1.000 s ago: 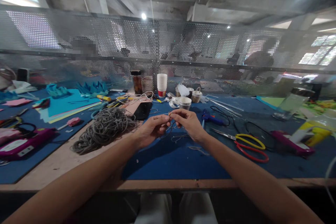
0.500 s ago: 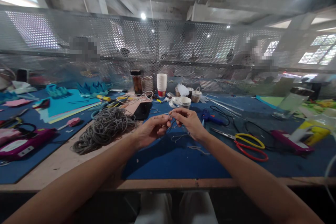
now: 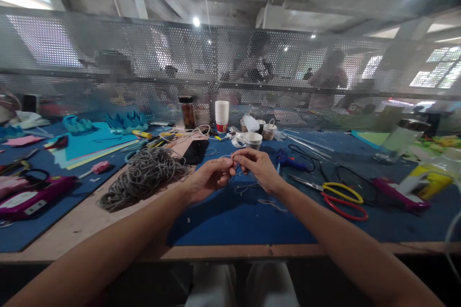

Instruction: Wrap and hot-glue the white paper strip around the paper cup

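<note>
Over the blue mat (image 3: 237,225), my two hands meet with their fingertips almost touching. My left hand (image 3: 207,180) is closed in a pinch on a thin grey cord (image 3: 238,173). From the right, my right hand (image 3: 258,167) pinches the same cord between thumb and forefinger. Most of the cord is hidden by the fingers; a short loop shows below them. Loose cord pieces (image 3: 247,188) lie on the mat under my hands. A tangled heap of grey cord (image 3: 146,177) rests left of my left hand.
Scissors (image 3: 340,193) with yellow and red handles and a blue glue gun (image 3: 293,160) lie at right. Behind my hands stand a small cup (image 3: 253,141), stacked paper cups (image 3: 222,114) and a jar (image 3: 187,112). A black phone (image 3: 195,151) lies near the heap. Perforated mesh (image 3: 223,53) borders the back.
My fingertips have shifted slightly around the cord, and less of it shows above them. Both arms stay nearly in place. Beyond the mesh, people have moved a little.
</note>
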